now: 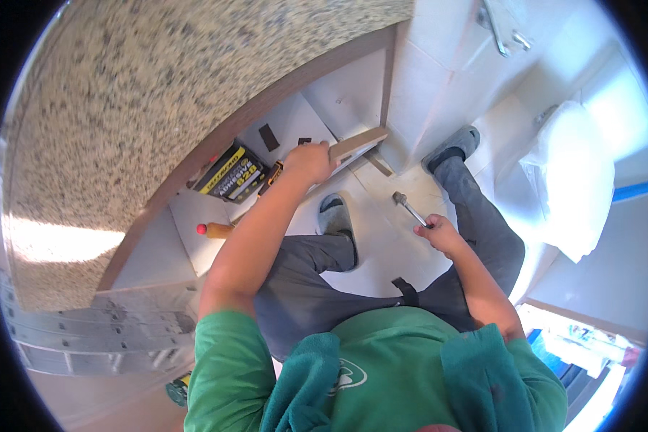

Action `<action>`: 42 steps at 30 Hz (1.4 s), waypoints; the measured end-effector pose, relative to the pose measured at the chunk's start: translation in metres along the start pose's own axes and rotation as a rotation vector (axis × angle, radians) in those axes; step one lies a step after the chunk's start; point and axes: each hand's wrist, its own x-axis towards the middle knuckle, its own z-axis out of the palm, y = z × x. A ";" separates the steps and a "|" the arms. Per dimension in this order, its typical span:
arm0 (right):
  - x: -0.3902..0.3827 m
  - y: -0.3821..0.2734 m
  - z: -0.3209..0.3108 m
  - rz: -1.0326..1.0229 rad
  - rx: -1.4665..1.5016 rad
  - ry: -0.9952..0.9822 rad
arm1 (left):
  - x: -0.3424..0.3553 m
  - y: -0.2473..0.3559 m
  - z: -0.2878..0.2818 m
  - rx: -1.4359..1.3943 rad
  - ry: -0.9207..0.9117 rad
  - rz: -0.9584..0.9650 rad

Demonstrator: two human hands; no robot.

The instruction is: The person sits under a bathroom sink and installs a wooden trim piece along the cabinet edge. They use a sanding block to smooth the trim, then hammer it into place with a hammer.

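My right hand (439, 235) is closed round the dark grip of a small hammer (412, 210). The hammer's metal head points up and left, above the tiled floor. My left hand (312, 163) reaches to the low cabinet and is closed on the near end of a wood-edged panel (360, 144). Its fingertips are partly hidden. Close by my left hand are a dark strip (268, 137) on the cabinet bottom and a black and yellow adhesive box (232, 175). A wooden-handled tool with a red end (214, 230) lies beyond my left forearm.
A speckled stone countertop (194, 72) overhangs the cabinet on the left. Below it stands a metal ladder (101, 331). A white plastic bag (572, 180) is at the right. My slippered feet (336, 216) are on the tiles between cabinet and wall.
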 end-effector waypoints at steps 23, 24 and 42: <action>0.130 -0.182 0.077 0.117 1.761 0.016 | -0.060 -0.092 -0.009 -0.216 0.011 -0.341; 0.134 -0.185 0.079 0.138 1.803 0.058 | -0.061 -0.094 -0.005 -0.203 0.019 -0.324; 0.136 -0.215 0.088 -0.077 1.833 0.161 | -0.066 -0.142 0.019 -0.319 -0.042 -0.248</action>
